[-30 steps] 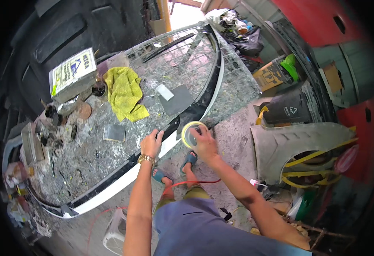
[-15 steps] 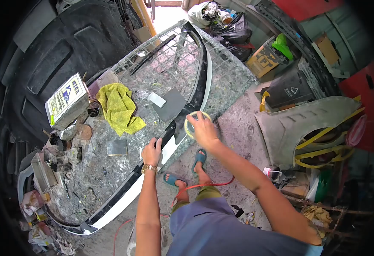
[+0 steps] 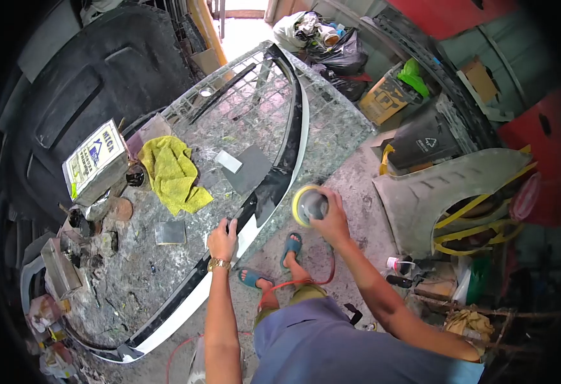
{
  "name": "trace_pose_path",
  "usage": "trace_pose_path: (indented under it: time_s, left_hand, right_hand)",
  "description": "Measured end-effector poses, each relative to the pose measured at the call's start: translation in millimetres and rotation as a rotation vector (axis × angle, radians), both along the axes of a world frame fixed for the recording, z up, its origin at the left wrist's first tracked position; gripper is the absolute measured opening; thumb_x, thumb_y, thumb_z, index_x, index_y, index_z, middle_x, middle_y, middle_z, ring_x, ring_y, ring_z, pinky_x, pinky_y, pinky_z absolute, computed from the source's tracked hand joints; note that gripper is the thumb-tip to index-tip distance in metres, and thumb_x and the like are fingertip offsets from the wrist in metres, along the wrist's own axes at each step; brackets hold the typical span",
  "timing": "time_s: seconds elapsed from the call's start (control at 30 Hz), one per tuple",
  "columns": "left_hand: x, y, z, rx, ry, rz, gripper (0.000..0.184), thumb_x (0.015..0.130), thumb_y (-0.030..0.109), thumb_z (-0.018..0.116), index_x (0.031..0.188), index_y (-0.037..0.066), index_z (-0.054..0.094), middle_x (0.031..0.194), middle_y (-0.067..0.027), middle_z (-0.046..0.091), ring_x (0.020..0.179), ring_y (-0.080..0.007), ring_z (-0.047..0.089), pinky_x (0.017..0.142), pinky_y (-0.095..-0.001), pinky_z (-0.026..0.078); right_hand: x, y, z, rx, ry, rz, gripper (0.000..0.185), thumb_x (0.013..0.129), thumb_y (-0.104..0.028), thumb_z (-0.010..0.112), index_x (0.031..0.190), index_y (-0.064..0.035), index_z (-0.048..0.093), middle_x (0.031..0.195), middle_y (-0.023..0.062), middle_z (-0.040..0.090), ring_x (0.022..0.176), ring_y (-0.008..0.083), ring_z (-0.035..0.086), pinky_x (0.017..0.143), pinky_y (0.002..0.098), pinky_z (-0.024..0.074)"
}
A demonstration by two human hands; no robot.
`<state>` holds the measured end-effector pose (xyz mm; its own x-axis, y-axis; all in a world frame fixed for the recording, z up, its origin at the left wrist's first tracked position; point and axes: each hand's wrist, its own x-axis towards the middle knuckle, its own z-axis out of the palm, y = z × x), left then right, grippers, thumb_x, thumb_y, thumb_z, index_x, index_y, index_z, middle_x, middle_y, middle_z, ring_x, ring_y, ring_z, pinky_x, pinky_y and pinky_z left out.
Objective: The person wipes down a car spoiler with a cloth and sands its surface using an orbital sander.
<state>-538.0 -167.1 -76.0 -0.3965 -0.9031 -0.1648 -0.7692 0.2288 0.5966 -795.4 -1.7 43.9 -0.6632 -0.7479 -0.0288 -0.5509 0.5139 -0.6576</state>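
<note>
A long curved black-and-white car trim panel (image 3: pixel 287 157) lies along the right side of the workbench (image 3: pixel 139 269). My left hand (image 3: pixel 222 240), with a gold watch at the wrist, is closed over the panel's black section near its middle. A roll of yellowish masking tape (image 3: pixel 298 206) is gripped in my right hand (image 3: pixel 333 221), held off the bench's right edge, apart from the panel. Beside the panel on the bench are a dark grey sheet (image 3: pixel 253 171) and a small white block (image 3: pixel 228 161).
A yellow-green cloth (image 3: pixel 170 173) and a labelled tin (image 3: pixel 95 160) sit on the bench's left side. To the right, a grey car fender (image 3: pixel 421 192) stands on the floor. A red hose (image 3: pixel 300 280) runs by my feet. Filled bags (image 3: pixel 341 57) are at the back.
My right hand has moved the tape roll right and down, away from the panel, turning it so its opening shows. My left hand remains on the panel. The view has shifted slightly.
</note>
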Motion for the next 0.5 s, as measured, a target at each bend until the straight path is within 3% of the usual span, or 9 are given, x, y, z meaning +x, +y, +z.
trace_pose_path:
  time_s: [0.1, 0.2, 0.3, 0.33, 0.43, 0.47, 0.5]
  left_hand:
    - [0, 0, 1, -0.003, 0.010, -0.005, 0.046, 0.102, 0.053, 0.055, 0.092, 0.009, 0.063, 0.075, -0.0222, 0.068, 0.075, -0.0454, 0.066, 0.066, -0.0540, 0.048]
    - [-1, 0, 1, -0.024, 0.013, 0.013, 0.047, 0.101, 0.054, 0.055, 0.093, 0.009, 0.063, 0.075, -0.0228, 0.067, 0.075, -0.0453, 0.066, 0.066, -0.0536, 0.048]
    - [3, 1, -1, -0.009, -0.025, 0.014, 0.046, 0.101, 0.055, 0.056, 0.098, 0.009, 0.063, 0.077, -0.0229, 0.068, 0.076, -0.0449, 0.067, 0.066, -0.0538, 0.048]
    - [3, 0, -3, -0.012, -0.025, 0.014, 0.046, 0.101, 0.055, 0.057, 0.100, 0.009, 0.063, 0.078, -0.0226, 0.068, 0.076, -0.0446, 0.067, 0.067, -0.0532, 0.049]
    - [1, 1, 5, 0.023, -0.008, 0.040, 0.044, 0.101, 0.053, 0.058, 0.103, 0.009, 0.061, 0.081, -0.0225, 0.069, 0.079, -0.0440, 0.068, 0.068, -0.0518, 0.050]
    - [0, 2, 9, 0.058, 0.021, 0.058, 0.043, 0.101, 0.051, 0.059, 0.105, 0.008, 0.060, 0.083, -0.0227, 0.070, 0.080, -0.0436, 0.068, 0.069, -0.0510, 0.050]
    - [-3, 6, 15, 0.056, 0.150, 0.094, 0.037, 0.098, 0.041, 0.067, 0.110, 0.007, 0.061, 0.096, -0.0215, 0.069, 0.092, -0.0415, 0.067, 0.078, -0.0483, 0.051]
  right_hand:
    - [-6, 39, -10, -0.168, 0.048, -0.057, 0.070, 0.069, -0.008, 0.082, 0.133, -0.0143, 0.055, 0.127, 0.0131, 0.058, 0.114, 0.0358, 0.064, 0.098, 0.0413, 0.0529]
    - [-16, 69, -22, -0.159, -0.132, -0.121, 0.068, 0.069, -0.007, 0.083, 0.131, -0.0112, 0.057, 0.120, 0.0118, 0.062, 0.111, 0.0296, 0.064, 0.097, 0.0389, 0.0521]
    - [-27, 84, -37, -0.345, -0.369, -0.192, 0.063, 0.075, -0.007, 0.082, 0.133, -0.0100, 0.057, 0.113, 0.0058, 0.062, 0.105, 0.0184, 0.060, 0.092, 0.0347, 0.0511]
    - [-33, 85, -43, -0.347, -0.384, -0.183, 0.063, 0.075, -0.007, 0.082, 0.133, -0.0100, 0.057, 0.113, 0.0058, 0.062, 0.105, 0.0184, 0.060, 0.092, 0.0347, 0.0511]
    - [-47, 88, -67, -0.527, -0.841, -0.440, 0.057, 0.083, -0.009, 0.075, 0.135, -0.0142, 0.054, 0.111, 0.0037, 0.059, 0.098, 0.0148, 0.057, 0.083, 0.0310, 0.0515]
    - [-51, 86, -64, -0.518, -0.859, -0.427, 0.057, 0.083, -0.009, 0.075, 0.135, -0.0142, 0.054, 0.111, 0.0037, 0.059, 0.098, 0.0148, 0.057, 0.083, 0.0310, 0.0515]
    - [-54, 83, -56, -0.531, -1.019, -0.487, 0.056, 0.084, -0.010, 0.073, 0.136, -0.0159, 0.052, 0.111, 0.0037, 0.058, 0.098, 0.0156, 0.057, 0.082, 0.0315, 0.0519]
